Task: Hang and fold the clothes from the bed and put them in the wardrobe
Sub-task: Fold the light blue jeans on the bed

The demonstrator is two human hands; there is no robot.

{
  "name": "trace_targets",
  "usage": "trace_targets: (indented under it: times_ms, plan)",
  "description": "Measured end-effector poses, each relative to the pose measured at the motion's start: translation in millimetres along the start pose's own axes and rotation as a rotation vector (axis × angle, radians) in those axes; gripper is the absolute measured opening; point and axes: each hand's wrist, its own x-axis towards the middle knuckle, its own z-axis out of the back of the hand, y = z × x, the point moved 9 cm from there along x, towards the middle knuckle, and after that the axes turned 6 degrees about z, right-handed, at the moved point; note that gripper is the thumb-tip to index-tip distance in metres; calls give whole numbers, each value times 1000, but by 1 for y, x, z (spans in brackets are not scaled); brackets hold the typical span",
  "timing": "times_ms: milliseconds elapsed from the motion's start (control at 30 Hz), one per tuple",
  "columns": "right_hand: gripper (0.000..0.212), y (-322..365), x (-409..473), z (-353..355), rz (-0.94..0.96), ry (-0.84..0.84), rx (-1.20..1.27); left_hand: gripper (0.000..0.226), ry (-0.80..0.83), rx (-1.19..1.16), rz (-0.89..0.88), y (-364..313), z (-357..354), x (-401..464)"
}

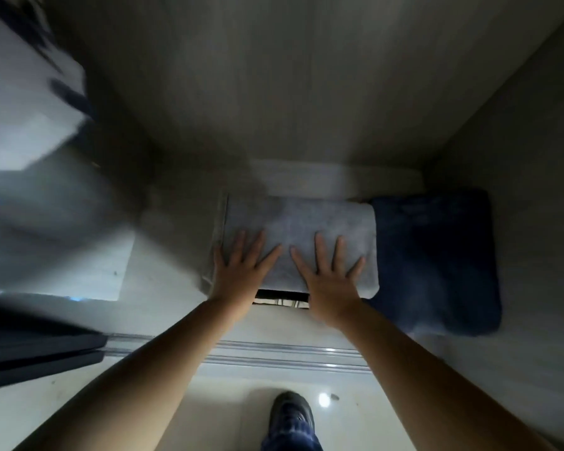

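Pale wood-grain panels form the wardrobe [274, 76], which fills the upper and central frame; you are looking down into its lower compartment, with the sliding-door track [274, 349] crossing the lower centre. At upper left a blurred white garment with dark markings [23, 92] seems to hang, though motion blur hides its detail. On the compartment floor, right of centre, a folded dark blue garment [437, 262] lies flat. Touching its left edge is a folded grey garment [297, 229], the piece now in hand, which rests on top of other items: a dark edge shows beneath its near side, and a paler fold behind it. Your left hand [238, 278] and right hand [329, 284] lie on the grey fold's near half, fingers straight and spread wide, palms down, gripping nothing. That flat, two-handed press probably serves to seat the stack squarely and smooth it so the fold does not spring open. Your dark shoe [292, 415] stands at bottom centre on the glossy floor, just outside the track. Judged from this, the grey piece is placed.
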Motion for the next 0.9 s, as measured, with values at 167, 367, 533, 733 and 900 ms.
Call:
trace_targets:
  times_ms: [167, 367, 533, 733, 900]
  plan:
    - [99, 3, -7, -21, 105, 131, 44, 113, 110, 4, 7, -6, -32, -19]
    - [79, -2, -29, 21, 116, 263, 236, 90, 369, -9, 2, 2, 13, -32]
    - [69, -22, -67, 76, -13, 157, 375, 79, 360, -67, 10, -2, 90, -57]
    - [57, -25, -139, 144, -89, 92, 368, 65, 318, -73, -29, -31, 188, -87]
    - [34, -20, -208, 222, -141, -123, 236, 37, 203, -140, -75, -59, 279, -110]
